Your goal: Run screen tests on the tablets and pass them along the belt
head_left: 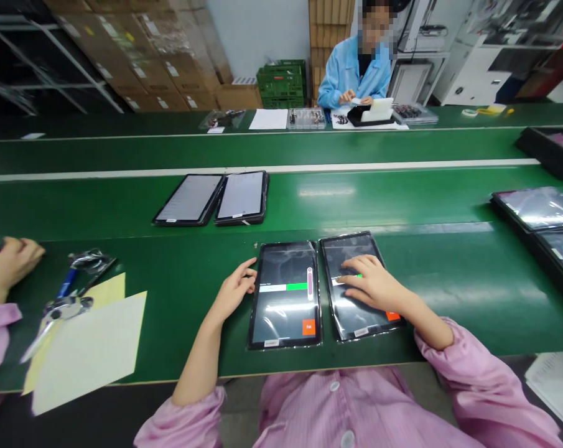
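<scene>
Two tablets lie side by side on the green bench in front of me. The left tablet (281, 317) has a dark screen with a white and green bar and an orange square. My left hand (237, 289) is at its left edge, fingers apart and holding nothing; whether a fingertip touches the edge I cannot tell. Over the screen of the right tablet (344, 311) my right hand (372, 283) is spread open, hiding part of the display. An orange square also shows near that tablet's lower right corner.
Stacked tablets (241, 196) with lit screens lie farther back. At the left are paper sheets (89, 354), scissors (61, 311) and a neighbour's hand (13, 264). Black trays (537, 239) hold wrapped tablets at the right. A person in blue (332, 74) works across the bench.
</scene>
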The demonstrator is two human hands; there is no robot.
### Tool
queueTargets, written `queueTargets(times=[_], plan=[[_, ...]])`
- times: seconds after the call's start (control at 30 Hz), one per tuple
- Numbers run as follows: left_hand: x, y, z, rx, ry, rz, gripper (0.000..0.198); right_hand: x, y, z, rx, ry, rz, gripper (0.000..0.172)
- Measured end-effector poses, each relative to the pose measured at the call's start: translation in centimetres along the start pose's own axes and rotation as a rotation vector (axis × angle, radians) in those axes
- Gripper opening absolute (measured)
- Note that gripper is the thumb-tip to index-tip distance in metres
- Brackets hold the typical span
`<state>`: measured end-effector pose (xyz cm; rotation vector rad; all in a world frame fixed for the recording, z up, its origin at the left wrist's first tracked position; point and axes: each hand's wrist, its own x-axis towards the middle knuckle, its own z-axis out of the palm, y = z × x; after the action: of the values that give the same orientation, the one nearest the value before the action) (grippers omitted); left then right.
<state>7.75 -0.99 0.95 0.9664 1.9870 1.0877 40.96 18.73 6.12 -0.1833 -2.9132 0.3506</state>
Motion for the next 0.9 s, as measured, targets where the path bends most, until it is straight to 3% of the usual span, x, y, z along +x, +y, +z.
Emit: queueTargets(times=[0.13, 0.27, 0.43, 0.5, 0.57, 0.67, 0.8, 0.9], plan=[[-0.9, -0.2, 0.1, 0.030, 0.003, 0.040, 0.067, 0.0, -0.5, 0.6, 0.050, -0.057, -0.087, 0.035], [-1.1, -0.1, 0.3, 0.056, -0.007, 0.025, 0.065, 0.0, -1.0, 1.0, 0.052, -0.096, -0.071, 0.036], [-1.4, 0.3, 0.7, 0.289, -0.026, 0.013, 0.083, -0.6, 0.6, 0.4, 0.059, -0.005, 0.001, 0.022], [-1.2, 1.2, 0.7, 0.378, -0.036, -0.012, 0.101, -1.2, 2.7, 0.3, 0.131, 0.134, 0.126, 0.029], [-0.4, 2.9, 0.8, 0.478, 0.003, 0.024, 0.105, -1.8, 5.1, 0.8, 0.283, 0.357, 0.350, 0.035], [1.9, 6.6, 1.8, 0.673, -0.028, 0.203, 0.070, -2.2, 7.6, 2.6, 0.571, 0.637, 0.701, 0.046], [5.0, 11.0, 5.4, 0.870, -0.368, 0.426, 0.042, -1.8, 8.0, 4.1, 0.877, 0.641, 0.877, 0.050], [5.7, 12.3, 8.0, 0.940, -0.440, 0.502, 0.039, -1.4, 7.5, 3.7, 0.970, 0.665, 0.941, 0.049]])
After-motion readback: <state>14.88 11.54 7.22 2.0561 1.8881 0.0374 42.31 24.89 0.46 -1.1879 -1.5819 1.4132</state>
